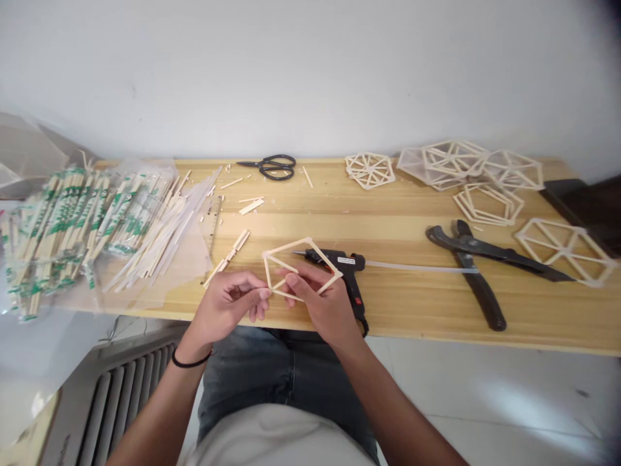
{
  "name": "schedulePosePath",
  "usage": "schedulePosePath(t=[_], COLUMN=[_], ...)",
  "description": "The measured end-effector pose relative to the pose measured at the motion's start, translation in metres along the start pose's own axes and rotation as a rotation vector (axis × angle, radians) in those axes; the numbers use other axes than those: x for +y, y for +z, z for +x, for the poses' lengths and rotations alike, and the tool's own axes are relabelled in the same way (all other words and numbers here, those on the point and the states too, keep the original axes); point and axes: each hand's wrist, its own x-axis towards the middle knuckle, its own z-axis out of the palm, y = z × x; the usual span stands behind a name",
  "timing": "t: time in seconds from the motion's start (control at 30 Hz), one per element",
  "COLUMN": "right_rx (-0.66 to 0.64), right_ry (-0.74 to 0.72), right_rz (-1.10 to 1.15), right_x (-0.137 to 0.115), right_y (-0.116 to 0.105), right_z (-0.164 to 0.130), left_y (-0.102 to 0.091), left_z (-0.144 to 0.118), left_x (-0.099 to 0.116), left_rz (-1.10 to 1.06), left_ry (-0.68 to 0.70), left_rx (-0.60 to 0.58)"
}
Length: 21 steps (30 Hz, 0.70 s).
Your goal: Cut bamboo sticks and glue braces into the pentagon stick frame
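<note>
The left hand (233, 301) has thumb and forefinger pinched together on the near-left corner of a five-sided stick frame (282, 263); its other fingers curl beneath, partly out of sight. The right hand (323, 299) is closed on the same frame, its thumb over the near side and fingers passing behind; exactly where the fingertips meet the short inner stick is hidden. The frame is held up in front of the glue gun (347, 261), its right corner overlapping the barrel, and the right hand covers some of the gun's body.

From the back of the glue gun a translucent glue stick (417, 266) runs right, ending at the black cutters (468, 249), which lie with handles spread. Beyond the gun and to its right are a spoked frame (370, 170) and a heap of frames (460, 165), too overlapped to count. Farther right, a dark object (594, 200) is cut off by the picture's edge.

Behind the gun, to its left, lie black scissors (277, 167). Left of it come cut sticks (235, 249), a ruler (211, 236) with unreadable markings, loose sticks (145, 243), and wrapped chopsticks (68, 220), whose green print is hard to make out.
</note>
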Motion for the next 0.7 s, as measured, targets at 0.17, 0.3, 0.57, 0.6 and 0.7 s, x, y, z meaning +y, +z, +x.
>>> schedulePosePath(t=[0.17,0.3,0.57,0.6,0.7], right_rx=[-0.016,-0.026,-0.037,-0.036,-0.02], right_ry=[-0.014,-0.025,-0.073,-0.073,-0.064], right_rz=[0.001,0.004,-0.086,-0.092,-0.102], right_x=[0.0007,0.0016,0.0006,0.0002,0.0002], right_y=[-0.0016,-0.002,-0.0045,-0.0047,-0.0048], right_z=[-0.0005,0.0003,0.0014,0.0015,0.0015], left_y=[-0.0007,-0.0011,0.0012,0.0011,0.001], left_z=[0.0,-0.0004,0.0012,0.0014,0.0015], left_x=[0.0003,0.0003,0.0011,0.0009,0.001], left_rz=[-0.014,-0.01,-0.011,-0.013,-0.022], left_ry=[0.01,0.018,0.014,0.013,0.02], left_rx=[-0.001,-0.009,-0.015,-0.019,-0.025])
